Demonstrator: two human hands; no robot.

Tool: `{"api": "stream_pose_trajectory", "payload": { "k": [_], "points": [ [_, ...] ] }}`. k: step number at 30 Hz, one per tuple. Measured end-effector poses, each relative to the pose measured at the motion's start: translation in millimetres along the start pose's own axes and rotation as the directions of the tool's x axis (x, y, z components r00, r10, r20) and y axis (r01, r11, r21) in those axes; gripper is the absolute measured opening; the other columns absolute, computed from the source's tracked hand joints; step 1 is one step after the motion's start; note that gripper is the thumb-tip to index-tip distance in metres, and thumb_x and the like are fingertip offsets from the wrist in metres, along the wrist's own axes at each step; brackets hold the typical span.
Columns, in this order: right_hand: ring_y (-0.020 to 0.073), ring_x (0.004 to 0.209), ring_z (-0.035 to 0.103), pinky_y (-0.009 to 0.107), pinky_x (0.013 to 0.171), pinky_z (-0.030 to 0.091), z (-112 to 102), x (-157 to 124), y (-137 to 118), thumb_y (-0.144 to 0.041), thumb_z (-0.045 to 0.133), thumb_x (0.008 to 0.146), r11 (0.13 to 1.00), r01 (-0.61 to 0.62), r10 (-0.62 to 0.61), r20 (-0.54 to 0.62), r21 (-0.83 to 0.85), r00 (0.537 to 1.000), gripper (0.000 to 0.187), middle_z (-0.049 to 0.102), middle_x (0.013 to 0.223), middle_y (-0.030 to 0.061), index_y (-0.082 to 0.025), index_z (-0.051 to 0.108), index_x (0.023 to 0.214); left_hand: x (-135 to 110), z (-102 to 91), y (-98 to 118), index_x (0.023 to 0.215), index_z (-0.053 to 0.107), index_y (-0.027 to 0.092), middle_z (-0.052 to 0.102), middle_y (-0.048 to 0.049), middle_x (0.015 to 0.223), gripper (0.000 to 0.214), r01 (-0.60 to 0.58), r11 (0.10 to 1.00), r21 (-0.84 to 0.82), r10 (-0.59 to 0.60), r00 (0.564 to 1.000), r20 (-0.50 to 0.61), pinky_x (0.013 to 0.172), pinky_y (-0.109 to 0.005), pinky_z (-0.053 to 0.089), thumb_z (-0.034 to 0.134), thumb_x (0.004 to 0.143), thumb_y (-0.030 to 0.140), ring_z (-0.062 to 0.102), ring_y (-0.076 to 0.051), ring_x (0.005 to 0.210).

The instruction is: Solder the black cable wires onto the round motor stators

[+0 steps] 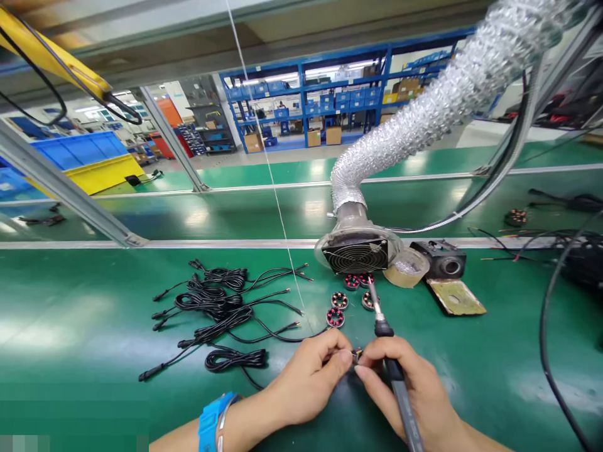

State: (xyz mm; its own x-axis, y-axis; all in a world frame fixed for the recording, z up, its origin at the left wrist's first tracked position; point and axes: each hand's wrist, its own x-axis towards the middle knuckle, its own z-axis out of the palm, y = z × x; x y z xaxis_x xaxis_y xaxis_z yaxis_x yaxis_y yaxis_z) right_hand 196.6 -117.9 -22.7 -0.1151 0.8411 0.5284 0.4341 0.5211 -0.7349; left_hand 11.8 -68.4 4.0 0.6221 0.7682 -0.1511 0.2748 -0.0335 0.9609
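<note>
My left hand is closed, pinching a small piece with thin coloured wire ends, probably the end of a black cable that runs in under the wrist. My right hand holds a soldering iron between its fingers, tip pointing up and away. Its thumb and forefinger also come together at the wire ends, close to my left fingertips. Exactly what they grip there is mostly hidden. Beyond the hands sit several round motor stators with copper and red windings. Coiled black cables lie to the left, their bared ends facing the stators.
A fume extractor fan on a silver duct hangs just past the stators. Tape roll, dark iron stand and a sponge tray are at its right. A thin white string hangs down. Black cables cross the right side.
</note>
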Motion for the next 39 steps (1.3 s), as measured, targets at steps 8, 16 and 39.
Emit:
{"api": "stream_pose_trajectory", "payload": {
  "k": [8, 16, 39],
  "points": [
    [0.0119, 0.064, 0.064, 0.019, 0.061, 0.056, 2, 4, 0, -0.019, 0.059, 0.090, 0.993, -0.111, 0.113, -0.075, 0.028, 0.991, 0.021, 0.065, 0.082, -0.0005, -0.024, 0.049, 0.108, -1, 5.7, 0, 0.086, 0.050, 0.018, 0.046, 0.0043, 0.074, 0.022, -0.016, 0.996, 0.089, 0.018, 1.000, -0.020, 0.063, -0.025, 0.030, 0.044, 0.098, 0.035, 0.039, -0.012, 0.069],
    [0.0123, 0.064, 0.065, 0.021, 0.060, 0.056, 6, -3, 4, -0.013, 0.061, 0.088, 0.998, -0.045, 0.050, -0.111, 0.045, 0.993, 0.025, 0.065, 0.082, 0.0000, -0.023, 0.050, 0.108, 1, 6.9, 0, 0.085, 0.046, 0.020, 0.042, 0.0050, 0.075, 0.021, 0.032, 0.997, 0.069, -0.028, 0.998, -0.054, 0.065, -0.023, 0.032, 0.039, 0.099, 0.035, 0.038, -0.012, 0.072],
    [0.0150, 0.064, 0.059, 0.029, 0.060, 0.046, -17, 15, 20, -0.007, 0.059, 0.089, 0.979, 0.204, -0.197, 0.163, -0.025, 0.967, 0.030, 0.072, 0.083, 0.0013, -0.023, 0.062, 0.115, 0, -7.2, 9, 0.083, 0.053, 0.019, 0.052, 0.0034, 0.074, 0.018, 0.023, 0.943, 0.331, -0.034, 0.999, 0.028, 0.062, -0.023, 0.033, 0.043, 0.096, 0.028, 0.046, -0.012, 0.070]
  ]
}}
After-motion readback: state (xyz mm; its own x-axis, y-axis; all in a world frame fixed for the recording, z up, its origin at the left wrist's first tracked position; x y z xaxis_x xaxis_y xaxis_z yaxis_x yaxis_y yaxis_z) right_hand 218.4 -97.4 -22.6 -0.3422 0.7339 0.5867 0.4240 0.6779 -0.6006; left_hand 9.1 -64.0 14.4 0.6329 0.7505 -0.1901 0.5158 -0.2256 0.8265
